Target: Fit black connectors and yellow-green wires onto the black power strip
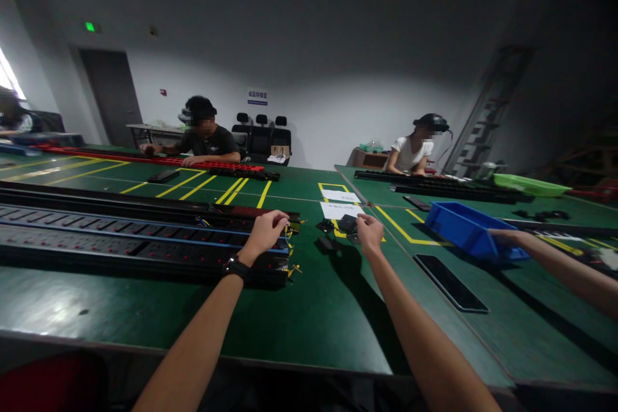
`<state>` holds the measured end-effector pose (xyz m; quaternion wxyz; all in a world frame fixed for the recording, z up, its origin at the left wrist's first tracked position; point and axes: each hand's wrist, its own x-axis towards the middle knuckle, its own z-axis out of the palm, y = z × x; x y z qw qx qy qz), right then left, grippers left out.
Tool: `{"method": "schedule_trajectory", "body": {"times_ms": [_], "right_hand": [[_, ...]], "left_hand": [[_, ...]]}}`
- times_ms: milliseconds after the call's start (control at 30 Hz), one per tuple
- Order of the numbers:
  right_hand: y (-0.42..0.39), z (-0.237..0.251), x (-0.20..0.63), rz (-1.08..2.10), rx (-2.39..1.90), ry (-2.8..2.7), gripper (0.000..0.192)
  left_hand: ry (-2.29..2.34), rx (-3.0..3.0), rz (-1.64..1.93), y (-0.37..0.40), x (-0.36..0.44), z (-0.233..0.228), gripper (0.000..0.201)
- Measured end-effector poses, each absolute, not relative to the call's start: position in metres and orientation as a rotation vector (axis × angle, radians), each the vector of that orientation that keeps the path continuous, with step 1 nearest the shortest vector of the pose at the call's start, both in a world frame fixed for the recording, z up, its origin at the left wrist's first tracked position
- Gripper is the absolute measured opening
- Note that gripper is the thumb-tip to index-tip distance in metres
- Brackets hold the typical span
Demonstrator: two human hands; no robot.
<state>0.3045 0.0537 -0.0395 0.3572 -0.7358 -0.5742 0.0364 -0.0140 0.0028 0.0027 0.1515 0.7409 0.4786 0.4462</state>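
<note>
A dim workroom with pale walls holds a wide green surface (309,309) marked with yellow lines, and a second one adjoins it on the right. Two other people sit at the far side, one in a dark shirt (207,140) behind a long red strip, one in a white shirt (409,153) behind black strips. Long black power strips (120,232) run in from the left and end near the middle of the surface. A blue bin (466,228) stands tilted on the right, and a co-worker's arm (560,264) comes in from the right edge with its hand at the bin's near corner. A flat black phone (450,282) lies just in front of the bin.

The left hand (267,230), a dark watch (236,267) on its wrist, rests at the end of the nearest power strip, its grip curled closed around the yellow and blue wires (290,246) that stick out there; which wire it pinches is too small to tell. The right hand (369,234) reaches forward, its grip closed on a small black part (347,223), which sits just at the edge of a white paper sheet (338,209). More small black parts (327,243) lie on the surface between the two hands.
</note>
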Motion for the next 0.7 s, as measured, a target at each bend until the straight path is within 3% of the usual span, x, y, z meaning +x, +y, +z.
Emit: {"method": "schedule_trajectory", "body": {"times_ms": [100,300,700], "right_hand": [[0.054,-0.041,0.328,0.161,-1.789,-1.094,0.049],[0.06,-0.055,0.351,0.189,-1.774,-0.918,0.042],[0.051,-0.052,0.363,0.357,-2.155,-1.161,0.032]], "left_hand": [[1.327,2.149,1.277,0.001,-0.01,0.003,0.023],[1.261,2.145,1.314,0.0,-0.008,0.002,0.023],[1.226,1.894,1.431,0.011,-0.012,-0.003,0.02]]}}
